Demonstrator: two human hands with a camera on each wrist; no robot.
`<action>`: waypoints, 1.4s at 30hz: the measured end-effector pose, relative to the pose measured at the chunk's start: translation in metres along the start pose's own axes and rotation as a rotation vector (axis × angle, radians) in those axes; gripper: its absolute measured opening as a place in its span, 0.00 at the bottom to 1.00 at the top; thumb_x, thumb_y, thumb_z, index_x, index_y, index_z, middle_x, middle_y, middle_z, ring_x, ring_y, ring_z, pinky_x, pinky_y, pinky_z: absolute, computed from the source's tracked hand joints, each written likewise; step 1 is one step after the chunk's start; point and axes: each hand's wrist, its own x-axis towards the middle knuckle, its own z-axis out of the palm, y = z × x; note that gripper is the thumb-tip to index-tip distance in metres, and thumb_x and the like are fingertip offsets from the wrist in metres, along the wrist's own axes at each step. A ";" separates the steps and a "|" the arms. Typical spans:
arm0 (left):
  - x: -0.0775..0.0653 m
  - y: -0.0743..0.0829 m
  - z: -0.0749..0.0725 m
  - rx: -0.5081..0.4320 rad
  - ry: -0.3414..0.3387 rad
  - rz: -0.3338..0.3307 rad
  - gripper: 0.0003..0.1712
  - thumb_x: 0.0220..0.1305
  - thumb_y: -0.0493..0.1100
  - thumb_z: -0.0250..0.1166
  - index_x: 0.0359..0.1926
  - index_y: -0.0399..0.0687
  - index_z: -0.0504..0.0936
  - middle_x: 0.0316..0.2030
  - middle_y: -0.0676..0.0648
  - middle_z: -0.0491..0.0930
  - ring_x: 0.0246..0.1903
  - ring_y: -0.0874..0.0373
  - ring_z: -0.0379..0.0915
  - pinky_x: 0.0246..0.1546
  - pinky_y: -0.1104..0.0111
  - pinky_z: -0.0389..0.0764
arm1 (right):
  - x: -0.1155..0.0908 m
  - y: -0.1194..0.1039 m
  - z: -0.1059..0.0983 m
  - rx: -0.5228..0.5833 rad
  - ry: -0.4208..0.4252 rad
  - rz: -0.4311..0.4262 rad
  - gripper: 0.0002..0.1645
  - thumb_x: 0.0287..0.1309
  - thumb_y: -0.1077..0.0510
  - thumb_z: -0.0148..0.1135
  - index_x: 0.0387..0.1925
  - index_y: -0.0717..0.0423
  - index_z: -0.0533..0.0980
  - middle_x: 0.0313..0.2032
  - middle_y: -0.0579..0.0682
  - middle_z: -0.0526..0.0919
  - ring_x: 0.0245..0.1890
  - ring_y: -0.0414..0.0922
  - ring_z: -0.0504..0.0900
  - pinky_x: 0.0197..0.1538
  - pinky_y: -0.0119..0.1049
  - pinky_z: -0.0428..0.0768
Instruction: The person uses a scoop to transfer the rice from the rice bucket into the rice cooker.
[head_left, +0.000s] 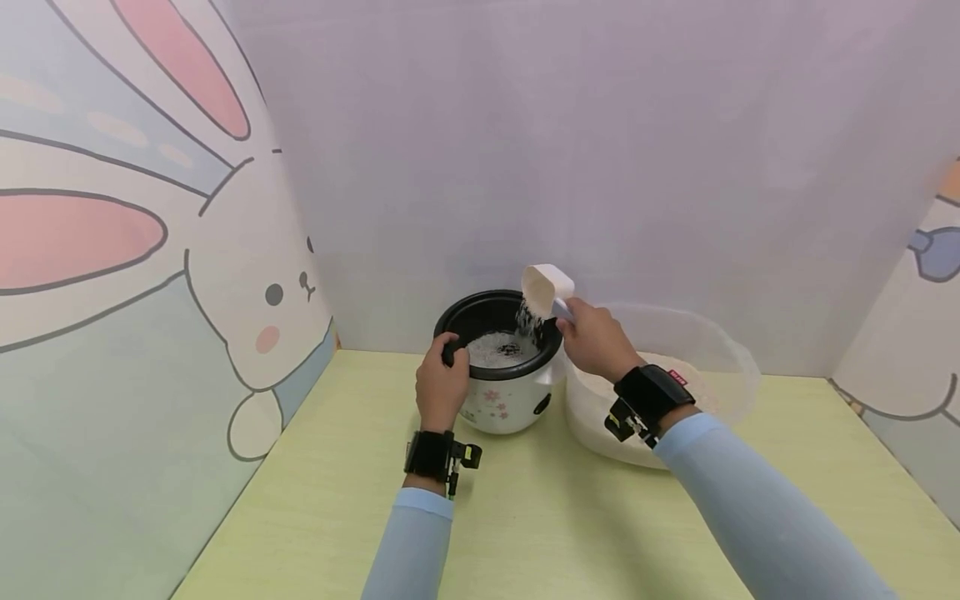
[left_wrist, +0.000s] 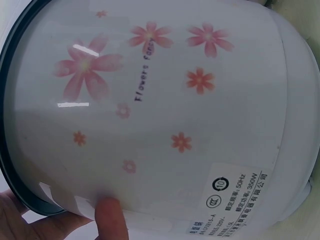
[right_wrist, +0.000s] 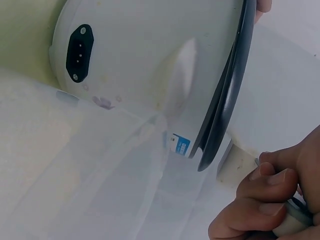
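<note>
A white rice cooker (head_left: pixel 502 408) with pink flowers and a black rim stands on the table, its lid off and white rice (head_left: pixel 489 350) inside. My left hand (head_left: pixel 442 387) grips the cooker's left edge; in the left wrist view a thumb (left_wrist: pixel 111 217) lies against the flowered wall (left_wrist: pixel 165 115). Over the right side of the opening, my right hand (head_left: pixel 600 340) holds a white measuring scoop (head_left: pixel 553 279) by its handle. The scoop is tilted, and grains stream from it into the pot. In the right wrist view, curled fingers (right_wrist: pixel 265 195) hide most of the scoop.
Right of the cooker sits a white rice bin (head_left: pixel 611 442), its translucent lid (head_left: pixel 731 358) raised behind the right wrist. The bin stands close against the cooker's side, near a power socket (right_wrist: pixel 80 53). Cartoon-printed cloth (head_left: pixel 247 317) borders the pale green table (head_left: pixel 360 417).
</note>
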 end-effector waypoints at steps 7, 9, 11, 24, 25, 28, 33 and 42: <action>-0.001 0.001 0.000 -0.013 -0.006 0.012 0.22 0.73 0.46 0.54 0.63 0.49 0.80 0.26 0.46 0.75 0.17 0.55 0.56 0.22 0.62 0.57 | -0.002 0.001 0.002 -0.021 0.000 0.005 0.22 0.78 0.59 0.47 0.64 0.70 0.68 0.48 0.69 0.81 0.38 0.58 0.83 0.40 0.52 0.76; -0.001 0.001 0.000 -0.024 -0.007 0.024 0.21 0.73 0.45 0.54 0.63 0.47 0.80 0.26 0.45 0.75 0.17 0.55 0.56 0.23 0.62 0.57 | -0.001 0.002 0.003 -0.027 0.004 0.002 0.22 0.78 0.59 0.47 0.63 0.70 0.69 0.48 0.69 0.81 0.40 0.59 0.83 0.41 0.53 0.76; 0.000 0.002 0.000 -0.031 -0.007 0.033 0.21 0.73 0.44 0.54 0.62 0.46 0.80 0.27 0.44 0.76 0.18 0.55 0.56 0.23 0.62 0.58 | -0.001 0.002 0.004 -0.031 0.009 0.001 0.21 0.78 0.59 0.47 0.63 0.70 0.69 0.48 0.69 0.82 0.40 0.60 0.83 0.41 0.53 0.76; 0.003 0.001 0.001 -0.034 -0.005 0.026 0.21 0.72 0.44 0.55 0.62 0.45 0.81 0.37 0.41 0.81 0.20 0.54 0.60 0.26 0.62 0.61 | -0.002 0.003 0.005 -0.057 0.006 0.010 0.21 0.77 0.59 0.48 0.62 0.69 0.70 0.49 0.68 0.82 0.43 0.61 0.83 0.43 0.55 0.77; 0.003 0.001 0.001 -0.036 -0.005 0.031 0.21 0.72 0.44 0.55 0.61 0.45 0.81 0.36 0.40 0.80 0.20 0.54 0.59 0.26 0.62 0.61 | -0.001 0.003 0.005 -0.057 0.008 0.010 0.21 0.77 0.59 0.48 0.62 0.69 0.69 0.49 0.68 0.82 0.43 0.61 0.83 0.43 0.55 0.77; 0.003 0.001 0.001 -0.037 -0.007 0.035 0.21 0.72 0.43 0.55 0.61 0.45 0.81 0.36 0.41 0.80 0.20 0.54 0.59 0.26 0.62 0.61 | -0.001 0.002 0.005 -0.063 0.016 0.005 0.20 0.77 0.59 0.48 0.62 0.69 0.70 0.48 0.68 0.82 0.44 0.62 0.83 0.44 0.56 0.77; 0.002 0.001 0.000 -0.041 -0.006 0.036 0.21 0.73 0.43 0.55 0.62 0.45 0.81 0.34 0.41 0.79 0.19 0.55 0.58 0.25 0.62 0.61 | 0.000 -0.001 0.003 -0.100 0.034 -0.031 0.20 0.76 0.60 0.49 0.61 0.69 0.69 0.46 0.68 0.83 0.41 0.62 0.84 0.43 0.56 0.78; 0.002 0.001 0.001 -0.038 0.002 0.032 0.21 0.72 0.43 0.55 0.61 0.45 0.81 0.36 0.42 0.80 0.20 0.54 0.60 0.25 0.62 0.61 | -0.002 -0.005 0.004 -0.177 0.024 -0.057 0.23 0.76 0.61 0.49 0.65 0.70 0.65 0.39 0.66 0.84 0.31 0.57 0.83 0.33 0.50 0.77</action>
